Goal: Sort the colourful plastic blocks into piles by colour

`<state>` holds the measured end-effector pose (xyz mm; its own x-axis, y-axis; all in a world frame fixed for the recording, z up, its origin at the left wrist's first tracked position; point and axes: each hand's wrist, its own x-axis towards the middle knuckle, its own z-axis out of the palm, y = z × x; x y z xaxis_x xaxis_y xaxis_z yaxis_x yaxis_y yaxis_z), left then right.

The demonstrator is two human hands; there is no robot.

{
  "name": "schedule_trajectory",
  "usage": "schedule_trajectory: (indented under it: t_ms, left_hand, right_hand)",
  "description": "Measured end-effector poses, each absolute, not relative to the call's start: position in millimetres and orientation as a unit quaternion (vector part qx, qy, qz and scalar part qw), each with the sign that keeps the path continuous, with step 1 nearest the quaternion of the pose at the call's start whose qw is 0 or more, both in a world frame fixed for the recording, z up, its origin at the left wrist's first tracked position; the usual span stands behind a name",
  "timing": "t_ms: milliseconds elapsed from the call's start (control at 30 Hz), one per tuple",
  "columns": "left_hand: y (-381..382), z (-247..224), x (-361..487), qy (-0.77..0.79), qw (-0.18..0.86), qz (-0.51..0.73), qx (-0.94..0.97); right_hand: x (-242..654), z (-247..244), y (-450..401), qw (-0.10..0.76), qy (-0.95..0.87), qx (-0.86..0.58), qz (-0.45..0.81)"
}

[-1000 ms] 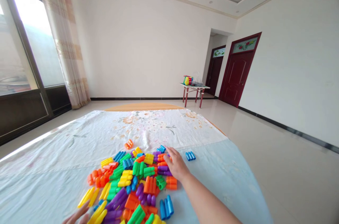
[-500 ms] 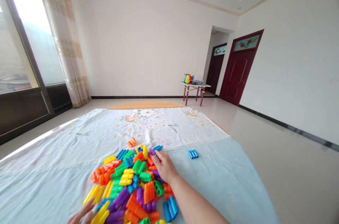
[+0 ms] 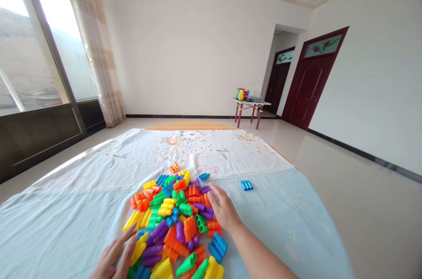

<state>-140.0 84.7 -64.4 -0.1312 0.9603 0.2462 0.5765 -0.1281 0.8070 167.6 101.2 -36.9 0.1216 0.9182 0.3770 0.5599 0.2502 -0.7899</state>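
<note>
— What's lying between your hands?
— A loose heap of plastic pieces (image 3: 174, 215), ribbed like joined tubes: orange, yellow, green, blue and purple, tipped every which way between my left hand (image 3: 117, 252) and my right hand (image 3: 224, 208).
— Any apart from it?
— A blue four-tube piece (image 3: 246, 185) lies flat, beyond my right hand and to its right. An orange piece (image 3: 174, 167) sits farther out than both hands, just past the heap.

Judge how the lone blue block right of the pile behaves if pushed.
The blue block looks like glossy plastic, so it should stay stiff. Its joined tubes lie side by side, so it would probably slide across the cloth, not roll.
</note>
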Motion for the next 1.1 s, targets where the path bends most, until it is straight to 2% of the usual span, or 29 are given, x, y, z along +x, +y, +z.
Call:
schedule_trajectory:
  t_ms: [200,367,567,667,767,933,1100]
  left_hand:
    - [78,-49,-132,0.631,0.218,0.42,0.615]
    - [74,-42,-129,0.63,0.206,0.422,0.619]
    - [71,-37,-129,0.638,0.216,0.414,0.612]
    - [71,-37,-129,0.639,0.218,0.412,0.612]
    - [73,-38,-131,0.633,0.22,0.41,0.618]
    - [74,-39,-139,0.628,0.215,0.416,0.622]
    - [69,-33,-141,0.625,0.239,0.426,0.609]
  right_hand:
    - [154,-45,89,0.472,-0.641,-0.559,0.23]
    - [194,-36,70,0.478,-0.64,-0.588,0.125]
    - [269,-68,14,0.359,-0.65,-0.67,-0.028]
    - [286,-81,-6,0.283,-0.668,-0.686,-0.049]
    - [291,-83,-12,0.252,-0.676,-0.69,-0.056]
    - [288,-81,-9,0.262,-0.673,-0.689,-0.068]
    - [289,-82,-10,0.315,-0.665,-0.675,-0.056]
